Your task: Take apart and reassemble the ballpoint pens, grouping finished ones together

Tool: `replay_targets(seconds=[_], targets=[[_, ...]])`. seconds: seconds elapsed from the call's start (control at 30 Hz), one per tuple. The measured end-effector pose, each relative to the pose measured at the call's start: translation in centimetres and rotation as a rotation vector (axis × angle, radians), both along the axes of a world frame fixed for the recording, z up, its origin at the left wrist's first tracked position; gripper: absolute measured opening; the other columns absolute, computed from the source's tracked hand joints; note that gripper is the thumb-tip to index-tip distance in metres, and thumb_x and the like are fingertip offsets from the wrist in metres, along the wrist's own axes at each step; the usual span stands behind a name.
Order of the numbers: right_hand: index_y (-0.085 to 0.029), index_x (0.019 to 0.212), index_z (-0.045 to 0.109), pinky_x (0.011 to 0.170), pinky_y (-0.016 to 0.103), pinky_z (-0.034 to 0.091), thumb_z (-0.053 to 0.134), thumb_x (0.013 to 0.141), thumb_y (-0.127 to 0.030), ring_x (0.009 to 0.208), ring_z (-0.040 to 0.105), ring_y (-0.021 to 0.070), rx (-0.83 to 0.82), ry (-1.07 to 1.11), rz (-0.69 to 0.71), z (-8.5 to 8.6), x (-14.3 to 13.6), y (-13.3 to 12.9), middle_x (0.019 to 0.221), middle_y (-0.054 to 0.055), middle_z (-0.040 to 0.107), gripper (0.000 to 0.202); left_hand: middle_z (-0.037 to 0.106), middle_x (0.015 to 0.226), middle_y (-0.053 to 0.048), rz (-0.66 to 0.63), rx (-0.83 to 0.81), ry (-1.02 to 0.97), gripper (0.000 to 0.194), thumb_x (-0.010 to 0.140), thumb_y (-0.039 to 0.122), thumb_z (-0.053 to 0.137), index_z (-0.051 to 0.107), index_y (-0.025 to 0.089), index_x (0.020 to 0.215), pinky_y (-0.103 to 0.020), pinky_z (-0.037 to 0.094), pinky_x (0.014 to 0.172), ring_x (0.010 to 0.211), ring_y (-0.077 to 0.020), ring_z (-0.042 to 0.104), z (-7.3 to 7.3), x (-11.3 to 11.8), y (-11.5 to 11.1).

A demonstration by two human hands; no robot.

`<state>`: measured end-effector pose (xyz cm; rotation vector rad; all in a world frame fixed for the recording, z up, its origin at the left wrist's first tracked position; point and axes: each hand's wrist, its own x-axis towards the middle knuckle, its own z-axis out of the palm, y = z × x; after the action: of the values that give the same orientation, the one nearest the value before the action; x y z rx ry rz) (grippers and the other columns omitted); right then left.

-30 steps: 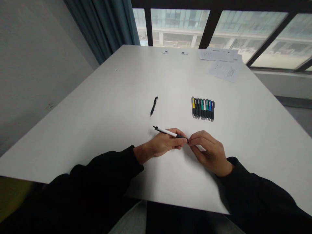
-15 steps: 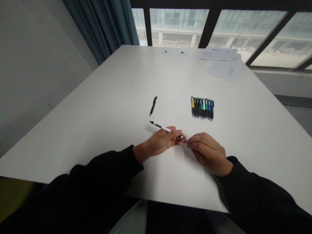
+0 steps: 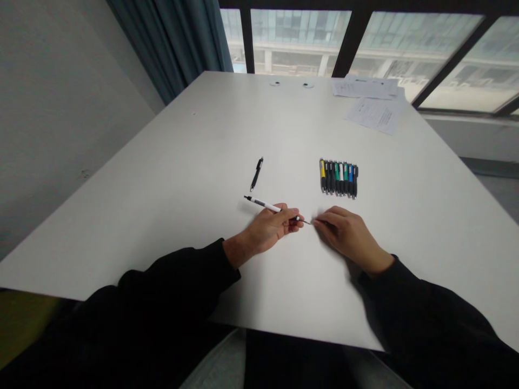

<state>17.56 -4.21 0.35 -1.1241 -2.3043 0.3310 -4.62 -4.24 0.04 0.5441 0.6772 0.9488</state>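
My left hand (image 3: 272, 227) is closed around a white pen (image 3: 263, 204), whose black end points up and to the left. From the other end of the pen a thin dark piece sticks out toward my right hand (image 3: 344, 232). The fingertips of my right hand are pinched together close to that thin tip; whether they hold a small part cannot be made out. Above my left hand, a black pen (image 3: 257, 174) lies alone on the table. A row of several pens (image 3: 339, 179), with yellow, black, green, white and blue barrels, lies above my right hand.
The white table (image 3: 182, 173) reaches back to the windows. Papers (image 3: 373, 111) lie at its far right corner, and two small round fittings (image 3: 308, 85) are set at the far edge. A blue curtain (image 3: 174, 48) hangs at the back left.
Both hands have moved slightly up the view. My right fingertips have come a little away from the pen's tip, and more of the thin piece shows.
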Motion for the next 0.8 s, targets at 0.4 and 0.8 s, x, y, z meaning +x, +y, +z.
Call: replay_targets(seconds=[0.4, 0.8], targets=[[-0.019, 0.111, 0.066, 0.068, 0.033, 0.051, 0.057, 0.098, -0.02, 0.074, 0.063, 0.0185, 0.029, 0.224, 0.007, 1.6, -0.7, -1.6, 0.087, 0.007, 0.068, 0.016, 0.076, 0.084, -0.009, -0.024, -0.005, -0.024, 0.03, 0.075, 0.027, 0.085, 0.059, 0.013, 0.074, -0.028, 0.056, 0.077, 0.077, -0.017, 0.074, -0.2, 0.0, 0.1], [-0.02, 0.095, 0.066, 0.062, 0.03, 0.048, 0.063, 0.096, -0.021, 0.071, 0.061, 0.0167, -0.058, 0.227, 0.03, 1.7, 0.2, -2.0, 0.082, 0.004, 0.067, 0.003, 0.071, 0.077, -0.005, 0.048, 0.011, 0.041, 0.028, 0.078, 0.025, 0.082, 0.057, 0.013, 0.071, -0.027, 0.055, 0.072, 0.071, -0.0143, 0.071, 0.0, -0.3, 0.2]])
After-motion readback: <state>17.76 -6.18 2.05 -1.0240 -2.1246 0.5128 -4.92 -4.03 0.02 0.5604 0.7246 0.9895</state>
